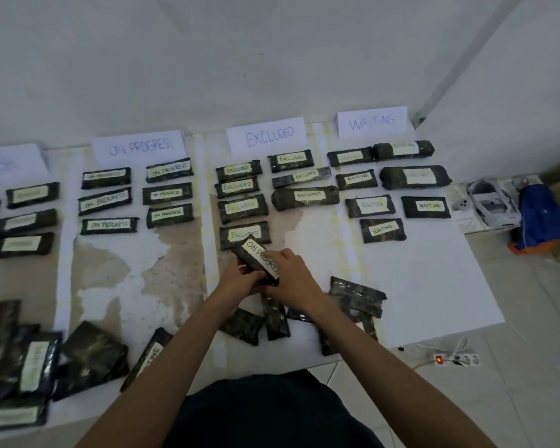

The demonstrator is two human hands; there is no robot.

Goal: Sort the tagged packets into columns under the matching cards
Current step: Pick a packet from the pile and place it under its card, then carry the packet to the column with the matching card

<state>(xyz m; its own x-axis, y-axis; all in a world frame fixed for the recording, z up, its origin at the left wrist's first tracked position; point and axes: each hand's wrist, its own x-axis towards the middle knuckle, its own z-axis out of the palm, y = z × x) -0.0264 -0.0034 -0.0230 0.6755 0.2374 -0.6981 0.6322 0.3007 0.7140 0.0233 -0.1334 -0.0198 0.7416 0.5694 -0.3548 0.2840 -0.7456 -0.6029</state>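
Both hands hold one dark packet tagged ON PROGRESS (254, 253) above the floor sheet, just below the EXCLUDED column. My left hand (240, 281) grips its lower left side. My right hand (293, 279) covers its lower right end. White cards stand against the wall: ON PROGRESS (139, 147), EXCLUDED (267, 135), WAITING (372, 121), and a blurred one at far left (12, 161). Tagged dark packets lie in columns under each card. Unsorted packets lie under my forearms (274, 318), to the right (356, 294) and at lower left (36, 367).
A power strip with a lit red switch (455, 359) and white cable lie on the tiles at right. A white device in its tray (490, 203) and a blue and orange bag (540, 218) sit by the right wall. White paper sheet (434, 286) covers the floor.
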